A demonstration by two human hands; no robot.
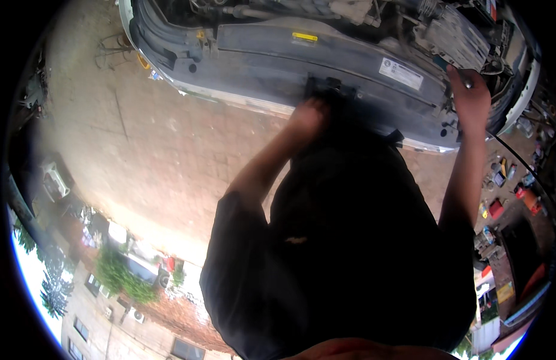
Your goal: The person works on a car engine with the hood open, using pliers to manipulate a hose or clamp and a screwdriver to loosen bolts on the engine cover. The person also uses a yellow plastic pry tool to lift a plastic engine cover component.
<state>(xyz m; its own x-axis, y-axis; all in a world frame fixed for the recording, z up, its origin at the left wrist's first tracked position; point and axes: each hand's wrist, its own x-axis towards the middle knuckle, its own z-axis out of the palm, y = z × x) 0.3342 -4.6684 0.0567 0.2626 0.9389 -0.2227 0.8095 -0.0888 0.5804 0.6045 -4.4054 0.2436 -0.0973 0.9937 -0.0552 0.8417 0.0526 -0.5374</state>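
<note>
I stand over the open front of a car, at its long grey plastic cover panel (260, 51). My left hand (311, 119) is at the panel's front edge, fingers curled in beside the dark latch recess (332, 90). Shadow and blur hide what those fingers hold, if anything. Farther right, my right hand (471, 102) is closed at the right end of the engine bay. A rounded metal end (468, 84) shows at its fingers; the rest of that tool is hidden. Just beyond this hand sits a ribbed, light grey part (455, 42).
The panel bears a white label (401, 72) and a yellow label (305, 37). A thin black cable or rod (518, 157) curves away at the right. Tools, bottles and a red box (495, 209) lie on the ground there. Brick paving (170, 150) spreads to the left.
</note>
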